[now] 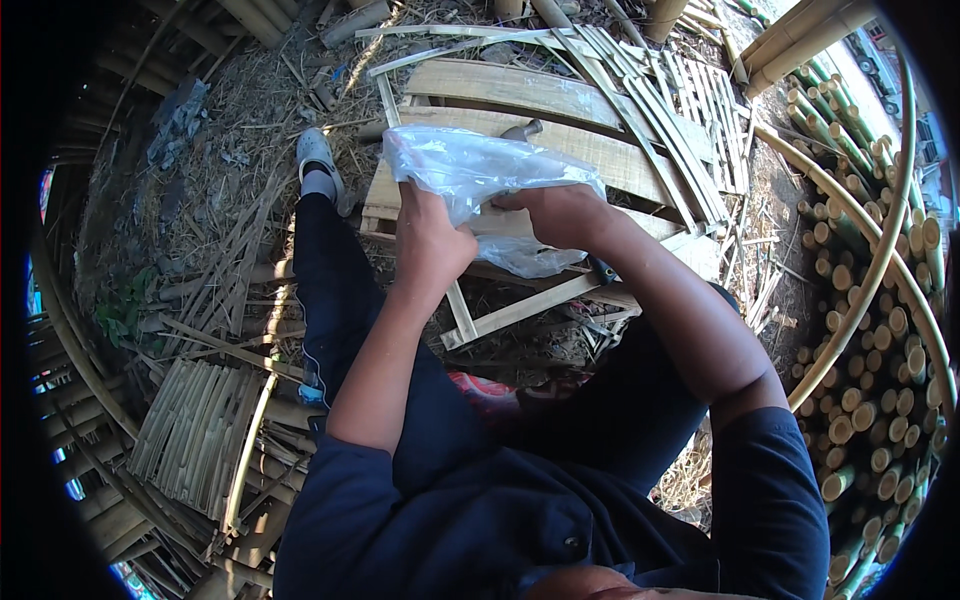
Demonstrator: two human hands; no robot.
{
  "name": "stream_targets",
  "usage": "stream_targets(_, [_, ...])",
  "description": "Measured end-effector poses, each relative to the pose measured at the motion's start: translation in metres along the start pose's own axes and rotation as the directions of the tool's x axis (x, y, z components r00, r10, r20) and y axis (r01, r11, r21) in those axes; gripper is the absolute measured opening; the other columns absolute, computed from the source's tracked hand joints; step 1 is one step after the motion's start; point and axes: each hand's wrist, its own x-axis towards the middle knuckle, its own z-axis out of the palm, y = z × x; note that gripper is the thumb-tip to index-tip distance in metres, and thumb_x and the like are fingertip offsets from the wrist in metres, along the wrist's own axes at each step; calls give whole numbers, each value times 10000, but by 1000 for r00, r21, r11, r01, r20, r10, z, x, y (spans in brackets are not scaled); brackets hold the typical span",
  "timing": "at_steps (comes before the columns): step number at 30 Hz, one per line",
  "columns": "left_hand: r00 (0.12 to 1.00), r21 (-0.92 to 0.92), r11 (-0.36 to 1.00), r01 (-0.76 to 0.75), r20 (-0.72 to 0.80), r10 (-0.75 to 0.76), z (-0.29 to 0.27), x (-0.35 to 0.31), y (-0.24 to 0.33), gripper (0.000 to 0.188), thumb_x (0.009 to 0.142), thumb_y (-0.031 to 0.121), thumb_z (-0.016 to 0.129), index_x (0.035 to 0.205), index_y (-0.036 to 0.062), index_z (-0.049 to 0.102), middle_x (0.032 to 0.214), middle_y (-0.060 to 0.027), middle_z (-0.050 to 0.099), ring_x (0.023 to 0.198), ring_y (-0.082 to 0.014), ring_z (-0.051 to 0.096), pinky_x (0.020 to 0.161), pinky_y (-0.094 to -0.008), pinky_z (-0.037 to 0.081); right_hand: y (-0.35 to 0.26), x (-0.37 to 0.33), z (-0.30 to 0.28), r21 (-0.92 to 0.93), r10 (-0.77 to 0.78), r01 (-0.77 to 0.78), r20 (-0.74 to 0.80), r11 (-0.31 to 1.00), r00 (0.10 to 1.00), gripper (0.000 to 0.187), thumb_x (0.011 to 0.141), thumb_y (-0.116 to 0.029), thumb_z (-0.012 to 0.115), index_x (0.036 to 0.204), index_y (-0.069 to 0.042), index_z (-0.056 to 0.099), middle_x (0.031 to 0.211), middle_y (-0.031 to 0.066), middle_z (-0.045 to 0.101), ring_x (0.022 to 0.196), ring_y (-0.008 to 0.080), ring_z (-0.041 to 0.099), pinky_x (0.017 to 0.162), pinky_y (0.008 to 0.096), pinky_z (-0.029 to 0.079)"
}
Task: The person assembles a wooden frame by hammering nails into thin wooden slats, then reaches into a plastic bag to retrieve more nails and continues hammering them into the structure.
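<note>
A clear plastic bag [470, 165] is stretched between my two hands above a low wooden pallet [560, 138]. My left hand [432, 232] is closed on the bag's left side, with some fingers hidden by the plastic. On the other side, my right hand [562, 214] grips the bag's near edge, its fingers partly inside the folds. A loose part of the bag hangs below my hands. Behind it, the head of a hammer [522, 130] shows on the pallet. A dark tool handle [603, 270] pokes out beneath my right forearm.
Thin bamboo strips [640, 120] lie across the pallet's right side. A strip frame [520, 312] leans at its near edge. Cut bamboo poles [870, 370] are stacked at the right. A slatted bamboo panel [195, 430] lies at the lower left. Scraps litter the ground by my shoe [316, 152].
</note>
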Motion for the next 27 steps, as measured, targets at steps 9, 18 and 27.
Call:
stream_targets(9, [1000, -102, 995, 11, 3, -10, 0, -2, 2, 726, 749, -54, 638, 1428, -44, 383, 1336, -332, 498, 1286, -527, 488, 1073, -532, 414, -13, 18, -14, -59, 379, -379, -4, 924, 925, 331, 902, -110, 568, 1206, -53, 686, 1227, 194, 683, 1135, 352, 672, 936, 458, 540])
stream_targets(18, [998, -147, 989, 33, 50, -26, -1, -2, 7, 737, 744, -63, 642, 1427, -48, 364, 1340, -333, 491, 1282, -532, 492, 1069, -525, 422, -7, 32, -4, -154, 459, -438, 152, 886, 875, 419, 985, -396, 577, 1251, -91, 683, 1201, 184, 712, 1114, 351, 692, 919, 475, 543])
stream_targets(27, [1000, -148, 989, -18, 10, 20, -1, -1, -2, 783, 749, -61, 650, 1467, -45, 337, 1376, -325, 471, 1298, -528, 484, 1086, -518, 413, -10, 29, -1, -151, 282, -295, -101, 943, 954, 311, 972, -167, 543, 1208, -74, 723, 1226, 159, 700, 1192, 331, 661, 989, 457, 527])
